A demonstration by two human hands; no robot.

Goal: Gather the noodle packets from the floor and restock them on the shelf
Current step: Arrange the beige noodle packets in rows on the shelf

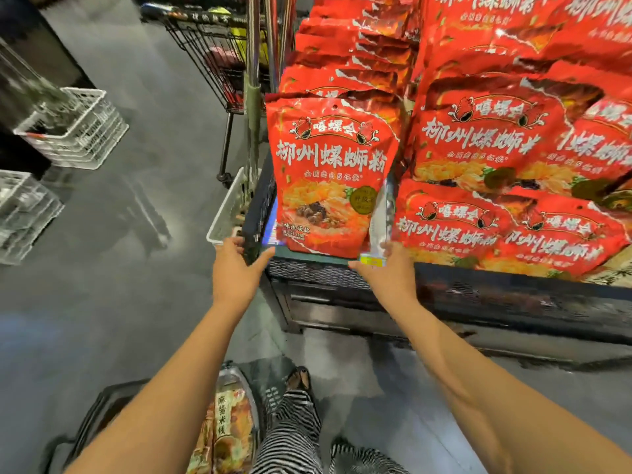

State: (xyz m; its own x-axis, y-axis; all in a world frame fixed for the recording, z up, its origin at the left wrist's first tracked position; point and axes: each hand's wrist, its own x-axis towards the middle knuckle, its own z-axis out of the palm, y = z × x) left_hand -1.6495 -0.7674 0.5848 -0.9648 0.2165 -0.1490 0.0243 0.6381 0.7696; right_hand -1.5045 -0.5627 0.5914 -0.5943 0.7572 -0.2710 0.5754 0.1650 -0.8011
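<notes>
The packet (331,172) stands between the left hand (236,268) and right hand (388,275), both slack (neither grips); press it squarely back.

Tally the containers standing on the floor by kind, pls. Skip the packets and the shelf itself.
White lattice crates: 2
White tub: 1
Wire shopping cart: 1
Dark basket: 1
Total: 5

cam: single head-worn wide-angle | aim: forward and down along both forearms (191,354) | range: close, shelf (318,275) edge at the fingers (232,242) | beyond fingers: noodle packets (328,176) | beneath: floor (136,165)
</notes>
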